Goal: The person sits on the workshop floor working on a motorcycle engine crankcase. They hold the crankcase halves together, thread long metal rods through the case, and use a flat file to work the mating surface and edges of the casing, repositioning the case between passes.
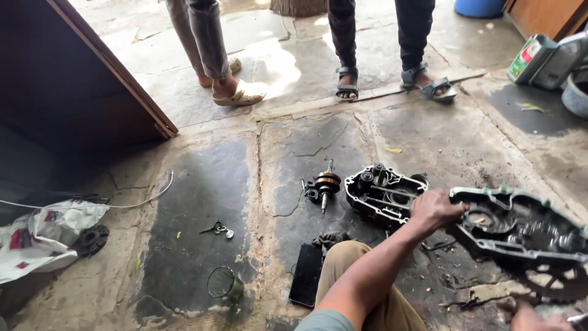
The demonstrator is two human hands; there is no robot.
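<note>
I sit on a stone floor with my knee (346,260) in front of me. My left hand (433,210) reaches right and grips the near rim of a large greasy engine case half (520,230), which lies open-side up with gears and a toothed sprocket (554,285) showing. My right hand (534,317) is mostly cut off at the bottom right edge, next to a bit of grey metal (579,319); its grip is hidden. A second, smaller black case half (383,195) lies just left of my left hand. Farther left lies a crankshaft (326,184).
A dark phone (306,274) lies by my knee, keys (217,230) and a wire ring (222,282) farther left. A printed bag (43,236) and black gear (92,239) sit at the left. Two people's legs (211,55) (380,49) stand beyond. Oil cans (542,58) are top right, a wooden door (116,73) top left.
</note>
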